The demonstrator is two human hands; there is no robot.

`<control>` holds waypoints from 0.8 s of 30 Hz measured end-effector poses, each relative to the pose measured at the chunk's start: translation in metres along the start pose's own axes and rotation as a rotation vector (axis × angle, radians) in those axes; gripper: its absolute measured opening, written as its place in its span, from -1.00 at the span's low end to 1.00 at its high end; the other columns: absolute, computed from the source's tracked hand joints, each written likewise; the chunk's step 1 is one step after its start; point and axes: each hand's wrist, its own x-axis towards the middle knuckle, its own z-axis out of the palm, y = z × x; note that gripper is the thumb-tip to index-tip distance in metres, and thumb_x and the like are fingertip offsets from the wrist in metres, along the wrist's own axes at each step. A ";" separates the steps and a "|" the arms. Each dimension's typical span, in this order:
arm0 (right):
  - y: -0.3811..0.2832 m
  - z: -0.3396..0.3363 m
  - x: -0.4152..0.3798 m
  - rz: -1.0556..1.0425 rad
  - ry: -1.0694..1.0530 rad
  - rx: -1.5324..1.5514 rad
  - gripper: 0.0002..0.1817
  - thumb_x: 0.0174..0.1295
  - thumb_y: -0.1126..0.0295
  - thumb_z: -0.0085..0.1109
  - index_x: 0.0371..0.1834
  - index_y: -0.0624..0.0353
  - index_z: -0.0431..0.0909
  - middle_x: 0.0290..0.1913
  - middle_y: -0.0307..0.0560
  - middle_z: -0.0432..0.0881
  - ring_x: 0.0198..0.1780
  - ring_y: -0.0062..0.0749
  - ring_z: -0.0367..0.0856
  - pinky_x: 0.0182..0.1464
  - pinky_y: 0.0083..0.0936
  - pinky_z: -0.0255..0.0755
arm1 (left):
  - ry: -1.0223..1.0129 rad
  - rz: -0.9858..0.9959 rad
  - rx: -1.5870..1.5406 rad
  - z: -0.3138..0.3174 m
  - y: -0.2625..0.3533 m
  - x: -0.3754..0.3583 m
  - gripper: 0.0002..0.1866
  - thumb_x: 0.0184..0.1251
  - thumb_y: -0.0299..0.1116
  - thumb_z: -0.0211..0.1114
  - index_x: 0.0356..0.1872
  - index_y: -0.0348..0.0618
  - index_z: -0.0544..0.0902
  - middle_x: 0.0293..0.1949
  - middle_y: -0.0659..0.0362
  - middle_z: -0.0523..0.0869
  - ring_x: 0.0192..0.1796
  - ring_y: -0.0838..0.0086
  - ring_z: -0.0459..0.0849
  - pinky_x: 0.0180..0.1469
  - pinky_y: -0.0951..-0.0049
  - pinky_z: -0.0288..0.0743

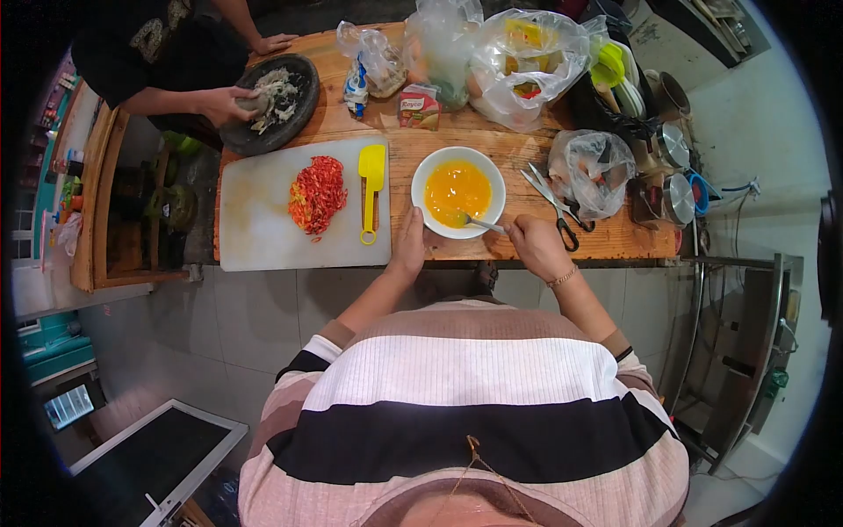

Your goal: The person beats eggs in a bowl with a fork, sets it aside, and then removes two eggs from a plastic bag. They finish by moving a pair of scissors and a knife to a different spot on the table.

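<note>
- Wooden planks form the table (527,147) under all of this, and its front edge runs close below the board and the bowl, so a hard push toward the body could send something to the tiled floor.
- Far left, another person's hand (230,105) is curled round something at a dark stone mortar (235,138) of pale mash; a heavy press there might shake the shared tabletop.
- Next comes the white cutting board (255,241), reaching the front edge. Its loose heap of chopped red chillies (318,195) could scatter if a sleeve or elbow caught a corner.
- On the board's right side lies a yellow spatula (372,171), which a sideways brush of the left hand could knock off line.
- Beside it, the left hand (407,246) rests against the outside of the bowl — whether its fingers truly grip the rim, I cannot tell. A loose hold would let the bowl skid or turn.
- Mid-table, near the edge, sits the white bowl (419,187) with yellow liquid (457,186) that looks like egg; brisk stirring could slop it over the rim.
- Reaching in from the right, a metal utensil (487,226) dips into the liquid, its handle clasped in the right hand's (537,246) closed fingers. Pressing down on that handle might tip the bowl.
- Just beyond that hand, scissors (557,205) lie with blades parted, so a careless rightward swing risks a nick or snagging the clear plastic bag (593,171).
</note>
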 end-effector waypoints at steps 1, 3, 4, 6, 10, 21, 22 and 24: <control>-0.006 -0.002 0.000 0.041 0.053 0.008 -0.69 0.33 0.22 0.04 -0.39 0.28 0.54 -0.40 0.28 0.61 -0.29 0.24 0.59 -0.20 -0.02 0.45 | 0.033 0.004 -0.022 0.002 -0.001 0.000 -0.46 0.61 0.03 -0.28 0.31 -0.16 0.32 0.06 0.12 0.57 -0.04 0.42 0.61 -0.02 0.40 0.51; -0.010 -0.004 -0.001 0.106 0.126 0.002 -0.69 0.33 0.22 0.04 -0.39 0.28 0.55 -0.39 0.29 0.61 -0.28 0.24 0.59 -0.20 -0.02 0.45 | 0.057 0.021 -0.045 0.005 -0.001 -0.001 -0.48 0.61 0.01 -0.27 0.28 -0.16 0.35 -0.02 0.14 0.61 -0.18 0.46 0.66 -0.13 0.43 0.55; -0.011 -0.005 0.000 0.129 0.149 -0.012 -0.68 0.33 0.22 0.03 -0.39 0.28 0.55 -0.39 0.29 0.61 -0.28 0.24 0.59 -0.20 -0.02 0.45 | 0.049 0.038 -0.046 0.007 0.001 -0.002 -0.48 0.61 0.01 -0.26 0.28 -0.16 0.35 -0.03 0.13 0.61 -0.20 0.45 0.66 -0.14 0.43 0.55; -0.008 -0.005 0.001 0.103 0.089 -0.028 -0.69 0.34 0.23 0.03 -0.39 0.28 0.55 -0.40 0.30 0.61 -0.27 0.24 0.60 -0.20 -0.02 0.45 | 0.046 0.056 -0.052 0.009 0.004 -0.002 -0.48 0.61 0.02 -0.26 0.27 -0.16 0.35 -0.04 0.13 0.62 -0.22 0.46 0.66 -0.15 0.43 0.55; -0.006 -0.003 -0.002 0.045 0.001 0.019 -0.69 0.34 0.23 0.02 -0.39 0.28 0.55 -0.41 0.30 0.60 -0.28 0.23 0.60 -0.20 -0.02 0.44 | 0.054 0.052 -0.025 0.007 0.002 -0.001 -0.47 0.61 0.02 -0.26 0.31 -0.16 0.33 0.02 0.14 0.60 -0.10 0.48 0.65 -0.05 0.45 0.54; -0.008 -0.002 -0.001 0.071 0.108 0.038 -0.71 0.31 0.25 0.06 -0.40 0.28 0.55 -0.42 0.29 0.61 -0.28 0.21 0.60 -0.21 -0.05 0.45 | 0.020 0.083 -0.018 0.000 -0.009 0.005 -0.41 0.61 0.01 -0.29 0.44 -0.18 0.16 0.31 0.08 0.39 0.32 0.35 0.40 0.32 0.33 0.31; -0.009 -0.003 0.001 0.116 0.120 0.013 -0.72 0.30 0.26 0.06 -0.41 0.28 0.55 -0.41 0.29 0.61 -0.28 0.21 0.60 -0.21 -0.05 0.45 | 0.037 0.123 -0.016 -0.003 -0.017 0.010 -0.43 0.61 0.00 -0.27 0.42 -0.19 0.21 0.25 0.11 0.45 0.26 0.42 0.46 0.25 0.40 0.36; -0.007 -0.003 0.001 0.097 0.073 -0.021 -0.73 0.29 0.28 0.07 -0.41 0.28 0.55 -0.39 0.29 0.61 -0.28 0.22 0.60 -0.20 -0.05 0.45 | 0.043 0.114 -0.028 -0.002 -0.017 0.010 -0.44 0.62 -0.02 -0.25 0.40 -0.19 0.26 0.20 0.13 0.50 0.18 0.48 0.52 0.18 0.46 0.43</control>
